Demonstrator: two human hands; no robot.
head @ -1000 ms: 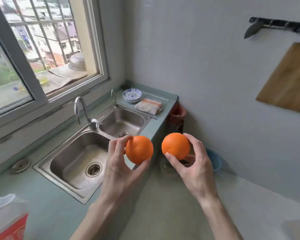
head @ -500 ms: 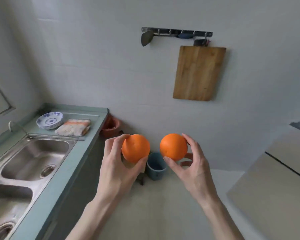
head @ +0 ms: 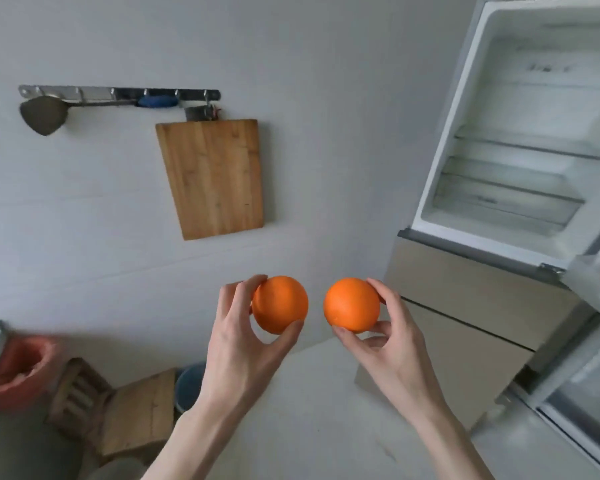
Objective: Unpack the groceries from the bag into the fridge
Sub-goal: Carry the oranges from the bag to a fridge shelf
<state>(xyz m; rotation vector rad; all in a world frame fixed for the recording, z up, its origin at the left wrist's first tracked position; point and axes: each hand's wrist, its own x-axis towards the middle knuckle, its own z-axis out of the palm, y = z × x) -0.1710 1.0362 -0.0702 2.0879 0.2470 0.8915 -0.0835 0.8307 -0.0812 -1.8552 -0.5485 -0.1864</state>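
I hold two oranges side by side at chest height. My left hand (head: 238, 344) grips the left orange (head: 280, 304) between curled fingers and thumb. My right hand (head: 394, 351) grips the right orange (head: 351, 304) the same way. The fridge (head: 440, 299) stands at the right with its upper compartment open, showing white walls and clear shelves (head: 520, 147) with nothing on them. Its beige lower drawers are closed. The grocery bag is out of view.
The open fridge door (head: 582, 386) juts out at the lower right. A wooden cutting board (head: 213, 176) and a utensil rail (head: 118, 93) hang on the wall. A red bin (head: 18, 368), a wooden stool (head: 118, 407) and a blue bucket (head: 189, 386) stand on the floor at left.
My view has swung right from the sink and counter to the wall and the open fridge. Both hands keep holding their oranges in the same pose.
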